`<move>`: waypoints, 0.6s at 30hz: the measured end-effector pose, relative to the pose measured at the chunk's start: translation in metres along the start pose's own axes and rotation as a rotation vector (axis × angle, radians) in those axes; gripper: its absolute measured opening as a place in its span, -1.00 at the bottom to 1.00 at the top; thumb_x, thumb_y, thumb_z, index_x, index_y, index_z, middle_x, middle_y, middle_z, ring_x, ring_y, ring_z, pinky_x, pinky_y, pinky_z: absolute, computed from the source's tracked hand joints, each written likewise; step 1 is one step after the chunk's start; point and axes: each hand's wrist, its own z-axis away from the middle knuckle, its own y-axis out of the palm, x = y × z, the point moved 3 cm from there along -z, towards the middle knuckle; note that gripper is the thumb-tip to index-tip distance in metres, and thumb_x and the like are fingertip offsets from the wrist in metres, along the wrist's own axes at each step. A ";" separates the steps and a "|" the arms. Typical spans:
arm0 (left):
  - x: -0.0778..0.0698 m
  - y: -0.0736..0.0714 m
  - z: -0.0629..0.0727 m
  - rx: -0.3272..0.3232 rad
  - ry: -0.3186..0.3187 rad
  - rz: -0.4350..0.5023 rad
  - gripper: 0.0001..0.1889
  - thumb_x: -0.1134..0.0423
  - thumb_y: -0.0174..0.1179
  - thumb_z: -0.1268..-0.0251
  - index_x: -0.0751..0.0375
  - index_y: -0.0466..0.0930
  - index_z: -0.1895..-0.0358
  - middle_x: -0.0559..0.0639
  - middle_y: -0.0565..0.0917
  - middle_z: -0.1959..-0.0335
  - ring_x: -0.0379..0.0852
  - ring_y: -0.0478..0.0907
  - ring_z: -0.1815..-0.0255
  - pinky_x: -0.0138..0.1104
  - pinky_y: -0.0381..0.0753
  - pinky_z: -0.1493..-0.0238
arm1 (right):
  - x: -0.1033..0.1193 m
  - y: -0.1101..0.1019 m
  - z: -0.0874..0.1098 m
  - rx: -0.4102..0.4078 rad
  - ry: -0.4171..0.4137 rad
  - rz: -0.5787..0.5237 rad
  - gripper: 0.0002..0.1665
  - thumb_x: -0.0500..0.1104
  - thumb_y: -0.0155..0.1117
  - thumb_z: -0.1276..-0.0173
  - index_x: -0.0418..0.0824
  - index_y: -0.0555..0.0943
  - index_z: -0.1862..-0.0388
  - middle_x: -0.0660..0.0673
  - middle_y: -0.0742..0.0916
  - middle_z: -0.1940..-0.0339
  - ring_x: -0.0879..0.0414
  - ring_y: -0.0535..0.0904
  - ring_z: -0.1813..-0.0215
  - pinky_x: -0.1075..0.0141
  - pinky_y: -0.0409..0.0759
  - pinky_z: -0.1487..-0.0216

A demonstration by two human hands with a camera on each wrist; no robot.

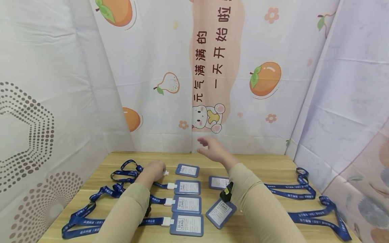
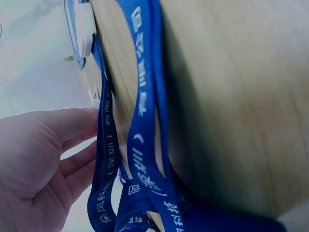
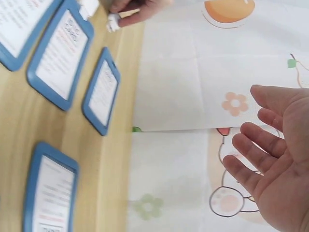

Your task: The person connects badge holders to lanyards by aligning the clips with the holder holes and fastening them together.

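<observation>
At the back left of the table, my left hand [image 1: 155, 168] pinches the white clip [image 3: 113, 21] of a blue lanyard [image 1: 128, 173]. In the left wrist view, its thumb and fingers lie behind the lanyard's printed straps [image 2: 107, 145]. Just right of that clip lies a blue-framed ID card holder [image 1: 187, 170] with no strap on it. My right hand [image 1: 214, 150] hangs in the air above the table's back edge, fingers spread and holding nothing. Under the right forearm lie two card holders, one turned sideways [image 1: 218, 182] and one tilted [image 1: 221, 212].
In a column at the middle lie three card holders [image 1: 187, 187], clipped to blue lanyards that stretch left [image 1: 88, 221]. More blue lanyards [image 1: 316, 216] lie at the right. The wooden table [image 1: 255, 162] ends at a printed curtain [image 1: 164, 114].
</observation>
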 end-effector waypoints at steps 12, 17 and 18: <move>-0.003 0.003 -0.001 -0.008 -0.015 -0.018 -0.93 0.41 0.33 -0.30 0.17 0.75 0.29 0.01 0.69 0.31 -0.06 0.57 0.28 -0.09 0.66 0.02 | -0.009 0.017 -0.013 0.024 0.000 0.167 -0.24 0.02 0.41 -0.38 -0.18 0.42 -0.48 -0.17 0.50 -0.46 -0.14 0.38 -0.46 -0.03 0.35 -0.44; -0.002 0.005 -0.002 -0.014 -0.014 -0.026 -0.93 0.41 0.34 -0.29 0.16 0.77 0.28 0.01 0.70 0.28 -0.06 0.60 0.25 -0.10 0.66 0.00 | -0.024 0.043 -0.010 0.064 0.043 0.218 -0.12 0.06 0.46 -0.33 -0.08 0.35 -0.56 -0.24 0.37 -0.55 -0.20 0.24 -0.54 -0.12 0.24 -0.49; -0.002 0.005 -0.002 -0.017 -0.012 -0.029 -0.93 0.40 0.34 -0.29 0.16 0.77 0.27 0.01 0.70 0.28 -0.05 0.60 0.24 -0.10 0.66 0.00 | -0.027 0.048 -0.009 0.071 0.055 0.212 -0.12 0.05 0.47 -0.33 -0.08 0.35 -0.56 -0.26 0.35 -0.56 -0.22 0.23 -0.55 -0.14 0.23 -0.48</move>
